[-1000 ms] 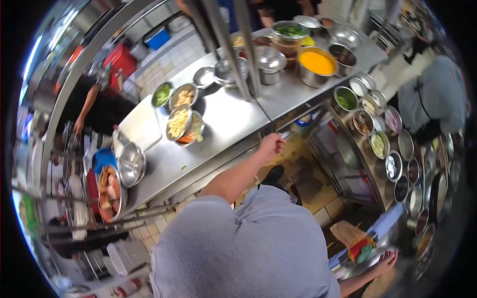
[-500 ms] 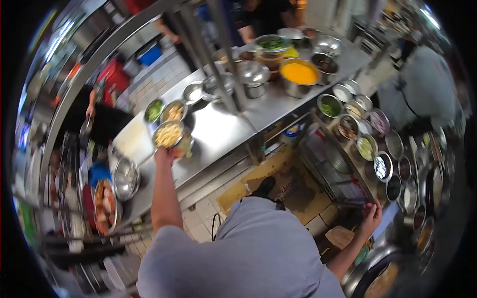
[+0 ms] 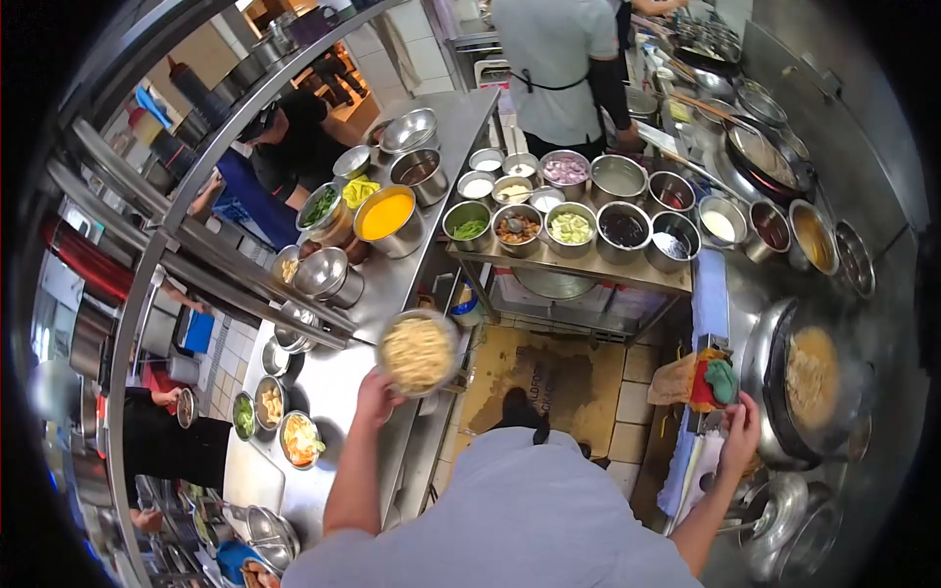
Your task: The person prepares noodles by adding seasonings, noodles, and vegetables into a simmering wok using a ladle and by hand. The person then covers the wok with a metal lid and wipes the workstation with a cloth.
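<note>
My left hand (image 3: 376, 398) grips the rim of a metal bowl (image 3: 418, 353) of pale yellow, noodle-like pieces, held up over the edge of the steel counter (image 3: 338, 392). My right hand (image 3: 742, 431) is beside the wok station, its fingers close to a green cloth (image 3: 721, 380) in a small holder; whether they touch it is unclear. To its right, a black wok (image 3: 784, 392) holds a pale, light-brown food (image 3: 812, 377). Bowls of orange and white pieces (image 3: 302, 439), light chunks (image 3: 271, 403) and green vegetables (image 3: 244, 416) stand on the counter to the left.
A pot of orange liquid (image 3: 385, 218) stands farther up the counter. Several ingredient tins (image 3: 570, 228) line the shelf ahead. One co-worker (image 3: 554, 73) stands beyond it; others are across the counter at left. Metal rails (image 3: 245, 294) cross above the counter. Ladles (image 3: 774, 510) lie at lower right.
The view has turned right. My left hand has lifted the bowl of yellow pieces off the counter and carried it rightward. My right hand is now beside the green cloth.
</note>
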Demonstrator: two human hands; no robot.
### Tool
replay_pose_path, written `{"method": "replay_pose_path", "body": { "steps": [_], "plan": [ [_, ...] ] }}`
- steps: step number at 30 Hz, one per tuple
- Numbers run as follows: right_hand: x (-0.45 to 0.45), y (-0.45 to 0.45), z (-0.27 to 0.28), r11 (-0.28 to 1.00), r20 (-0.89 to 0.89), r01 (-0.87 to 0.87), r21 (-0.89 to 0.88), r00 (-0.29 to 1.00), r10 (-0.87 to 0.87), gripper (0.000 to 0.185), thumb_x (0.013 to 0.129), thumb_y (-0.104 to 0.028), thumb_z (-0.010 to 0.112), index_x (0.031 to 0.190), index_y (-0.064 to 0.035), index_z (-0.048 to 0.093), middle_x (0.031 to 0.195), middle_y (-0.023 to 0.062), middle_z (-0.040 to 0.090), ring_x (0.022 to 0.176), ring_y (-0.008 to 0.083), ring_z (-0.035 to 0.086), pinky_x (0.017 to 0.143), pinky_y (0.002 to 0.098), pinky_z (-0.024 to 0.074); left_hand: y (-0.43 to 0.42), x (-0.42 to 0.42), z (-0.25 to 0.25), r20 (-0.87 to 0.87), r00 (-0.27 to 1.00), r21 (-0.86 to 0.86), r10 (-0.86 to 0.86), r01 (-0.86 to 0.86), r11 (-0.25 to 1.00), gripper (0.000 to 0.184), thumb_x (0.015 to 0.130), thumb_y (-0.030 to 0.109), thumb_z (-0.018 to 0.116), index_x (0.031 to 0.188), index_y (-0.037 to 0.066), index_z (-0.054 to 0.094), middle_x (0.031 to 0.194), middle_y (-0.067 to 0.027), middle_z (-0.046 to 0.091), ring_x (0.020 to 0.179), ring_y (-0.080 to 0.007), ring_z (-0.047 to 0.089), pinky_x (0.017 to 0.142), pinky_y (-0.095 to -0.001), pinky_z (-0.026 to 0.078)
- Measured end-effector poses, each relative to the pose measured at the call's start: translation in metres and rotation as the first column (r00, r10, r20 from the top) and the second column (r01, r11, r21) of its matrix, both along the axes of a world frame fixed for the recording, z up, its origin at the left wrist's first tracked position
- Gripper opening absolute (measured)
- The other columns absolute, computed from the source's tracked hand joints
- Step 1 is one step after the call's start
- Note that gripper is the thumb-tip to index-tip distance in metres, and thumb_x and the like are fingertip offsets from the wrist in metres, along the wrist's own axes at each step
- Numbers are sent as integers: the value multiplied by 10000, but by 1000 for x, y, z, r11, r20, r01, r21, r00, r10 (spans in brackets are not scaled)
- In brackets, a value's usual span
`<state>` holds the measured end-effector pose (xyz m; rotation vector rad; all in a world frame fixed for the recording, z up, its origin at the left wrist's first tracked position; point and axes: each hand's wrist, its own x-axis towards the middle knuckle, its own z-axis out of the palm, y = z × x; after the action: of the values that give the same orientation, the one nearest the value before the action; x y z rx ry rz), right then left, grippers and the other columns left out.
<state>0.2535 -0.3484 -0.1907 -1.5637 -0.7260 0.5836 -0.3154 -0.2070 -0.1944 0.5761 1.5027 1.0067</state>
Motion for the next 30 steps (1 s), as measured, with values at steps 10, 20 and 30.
{"method": "replay_pose_path", "body": {
  "steps": [10,20,30],
  "plan": [
    [-38,-301,-51,529,-488,-312,-789,841,-232,497,760,-477,573,958,-22,610,761,191,608,610,252,573,559,345,469,106,287,5,356,540,107,-763,787,607,107,792,168,578,817,114,488,561,27,447,517,-93,509,512,-246,466],
    [-180,-203,-112,616,-700,729,-297,272,-660,344,848,-237,527,1146,-108,413,841,86,553,676,202,575,528,291,447,116,527,52,484,76,352,-871,895,273,166,834,175,490,989,116,484,858,-27,593,683,-135,565,581,-281,470],
    [-109,-109,6,289,-305,913,-289,198,-931,195,864,-108,430,1051,-57,450,617,4,436,415,78,390,349,211,329,107,698,32,511,-92,254,-855,966,48,171,811,154,555,949,96,474,859,-60,519,723,-220,555,656,-309,485]
  ]
}}
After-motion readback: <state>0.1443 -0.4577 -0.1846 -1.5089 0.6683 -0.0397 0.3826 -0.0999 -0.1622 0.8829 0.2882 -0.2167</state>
